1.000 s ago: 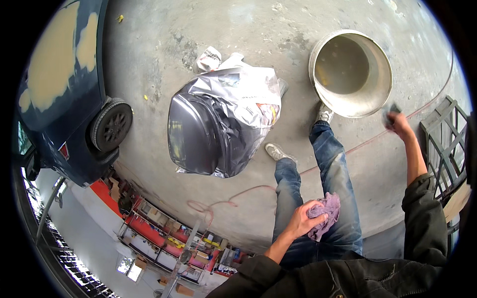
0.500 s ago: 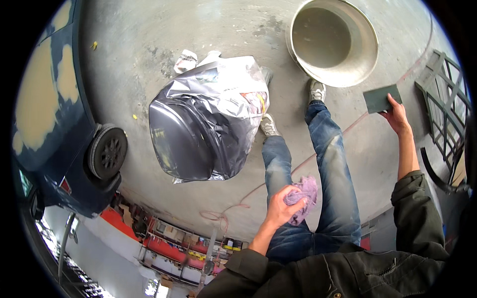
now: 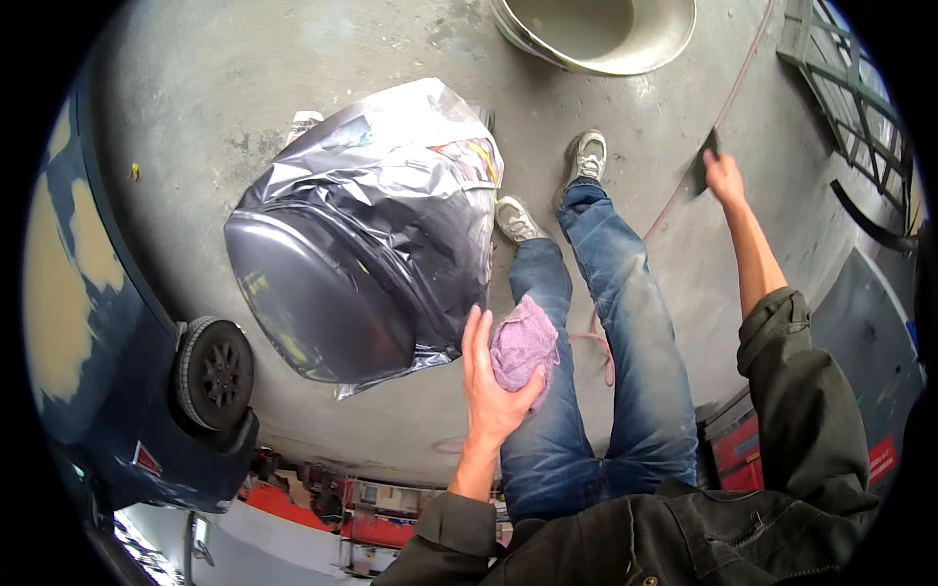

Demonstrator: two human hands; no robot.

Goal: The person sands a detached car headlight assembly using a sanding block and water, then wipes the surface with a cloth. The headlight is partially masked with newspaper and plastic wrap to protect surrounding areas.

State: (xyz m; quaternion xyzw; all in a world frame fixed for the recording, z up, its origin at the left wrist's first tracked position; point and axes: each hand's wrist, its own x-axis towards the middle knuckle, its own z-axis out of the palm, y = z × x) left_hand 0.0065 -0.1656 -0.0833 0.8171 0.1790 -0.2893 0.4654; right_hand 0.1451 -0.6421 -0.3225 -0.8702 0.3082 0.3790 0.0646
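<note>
My left hand [image 3: 489, 381] holds a crumpled pink-purple cloth [image 3: 526, 344], its fingers stretched along the cloth's left side, just beside a dark, glossy curved panel [image 3: 322, 303] with crinkled silver plastic film [image 3: 430, 137] around it on the floor. My right hand [image 3: 725, 176] grips a thin, dark green rectangular sheet [image 3: 703, 168], seen nearly edge-on over the floor near a thin red hose [image 3: 743, 68]. My jeans and light sneakers show below my hands.
A white bucket [image 3: 653, 54] of murky water stands ahead. At the left is a dark blue car [image 3: 117, 371] with beige filler patches and a black wheel [image 3: 215, 374]. A green metal rack [image 3: 850, 88] and black curved strip [image 3: 865, 220] lie at the right. Shelving [image 3: 376, 527] shows low in view.
The view has shifted, carrying the bucket toward the top edge. My left hand with the cloth has come nearer the panel, fingers straightening. The sheet in my right hand has turned from face-up to edge-on.
</note>
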